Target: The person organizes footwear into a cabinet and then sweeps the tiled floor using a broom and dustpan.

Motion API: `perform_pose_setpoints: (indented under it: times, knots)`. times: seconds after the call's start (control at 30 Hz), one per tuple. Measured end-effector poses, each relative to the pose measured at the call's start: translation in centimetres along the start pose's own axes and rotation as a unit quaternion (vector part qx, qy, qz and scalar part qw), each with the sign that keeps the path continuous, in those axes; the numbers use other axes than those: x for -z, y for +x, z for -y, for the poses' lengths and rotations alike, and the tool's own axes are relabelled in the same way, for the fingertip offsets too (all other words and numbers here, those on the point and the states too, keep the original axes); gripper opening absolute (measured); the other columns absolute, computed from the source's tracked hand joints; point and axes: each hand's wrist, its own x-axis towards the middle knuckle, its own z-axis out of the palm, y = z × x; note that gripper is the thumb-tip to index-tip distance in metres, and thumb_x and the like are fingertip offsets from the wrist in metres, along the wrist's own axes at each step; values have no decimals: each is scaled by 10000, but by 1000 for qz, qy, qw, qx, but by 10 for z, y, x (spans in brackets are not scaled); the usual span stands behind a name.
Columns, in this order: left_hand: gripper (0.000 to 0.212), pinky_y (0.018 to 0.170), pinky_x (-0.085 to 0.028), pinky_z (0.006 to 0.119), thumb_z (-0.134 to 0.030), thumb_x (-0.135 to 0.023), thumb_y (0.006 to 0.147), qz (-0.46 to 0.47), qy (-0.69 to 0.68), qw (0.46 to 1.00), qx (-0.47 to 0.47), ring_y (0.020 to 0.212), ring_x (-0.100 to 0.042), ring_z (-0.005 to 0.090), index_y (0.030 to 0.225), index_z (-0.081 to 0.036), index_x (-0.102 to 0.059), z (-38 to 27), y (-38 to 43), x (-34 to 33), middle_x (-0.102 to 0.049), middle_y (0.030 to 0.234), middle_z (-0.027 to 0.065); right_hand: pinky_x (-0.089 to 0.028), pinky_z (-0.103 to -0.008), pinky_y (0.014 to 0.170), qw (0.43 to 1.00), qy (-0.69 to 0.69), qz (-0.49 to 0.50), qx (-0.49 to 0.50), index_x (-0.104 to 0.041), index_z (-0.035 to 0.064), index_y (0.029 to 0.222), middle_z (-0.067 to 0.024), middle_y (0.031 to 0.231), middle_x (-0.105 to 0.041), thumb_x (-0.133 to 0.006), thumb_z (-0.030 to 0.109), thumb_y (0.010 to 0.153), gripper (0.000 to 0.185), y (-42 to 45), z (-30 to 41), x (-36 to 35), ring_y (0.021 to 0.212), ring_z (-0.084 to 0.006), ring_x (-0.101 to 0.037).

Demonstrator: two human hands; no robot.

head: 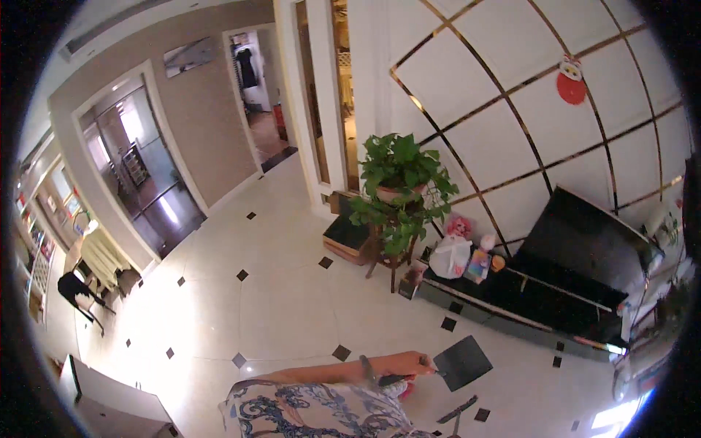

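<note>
My left hand (420,363) reaches out low over the tiled floor, with a dark band on its wrist. Its fingers are closed around the thin handle of a flat black square pan, apparently a dustpan (463,363). Below the pan is a T-shaped tool with a narrow dark head, perhaps a broom or squeegee (458,409). Its light handle runs down out of the picture. My right hand is out of view. Patterned cloth (323,410) over my body fills the bottom middle, and something red and dark (405,387), perhaps footwear, shows under my forearm.
A leafy potted plant (402,164) stands on a wooden stand beside an open box (348,235). Along the wall runs a low black cabinet (564,309) bearing a white bag (450,256) and a large dark screen (589,246). A white furniture piece (115,402) sits lower left; a chair (82,295) is beyond.
</note>
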Motion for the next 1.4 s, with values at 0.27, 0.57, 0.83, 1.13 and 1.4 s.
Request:
perform_pose_setpoints:
  times: [0.27, 0.57, 0.83, 1.13, 1.4]
  knots:
    - [325, 436, -352, 263, -357, -584, 862, -94, 11, 992, -78, 437, -432, 97, 728, -73, -497, -3, -11, 2, -467, 527, 17, -349, -258, 588, 980, -109, 145, -85, -456, 102, 754, 5, 699, -415, -444, 228, 913, 203, 83, 54, -53, 648, -120, -412]
    - [337, 545, -382, 324, -329, -532, 855, -427, 242, 853, -180, 556, -481, 157, 704, -29, -564, 88, -80, 52, -512, 612, 81, -339, -273, 594, 907, -229, 310, -169, -444, 97, 748, 0, 703, -391, -433, 293, 933, 270, 146, 46, -155, 641, -136, -393]
    - [332, 579, -417, 365, -302, -495, 861, -580, 70, 809, -60, 582, -503, 207, 754, -6, -601, 102, -186, 148, -536, 633, 100, -348, -297, 640, 835, -284, 425, -203, -456, 106, 777, -5, 738, -406, -424, 362, 944, 308, 196, -47, -285, 670, -147, -405]
    - [262, 526, -383, 258, -267, -585, 856, -675, -300, 674, -7, 544, -447, 119, 754, -39, -506, 76, -331, 362, -463, 605, 14, -391, -277, 589, 696, 151, 296, -637, -510, 61, 869, -43, 834, -497, -523, 73, 881, 21, 235, -188, -622, 719, -128, -491]
    - [271, 502, -414, 259, -217, -601, 808, -748, -359, 558, 31, 530, -507, 139, 872, 42, -558, 130, -414, 590, -520, 623, 46, -404, -259, 759, 797, -284, 478, -237, -400, -24, 1207, -115, 1093, -405, -386, -64, 889, 321, 228, -251, -878, 901, -118, -454]
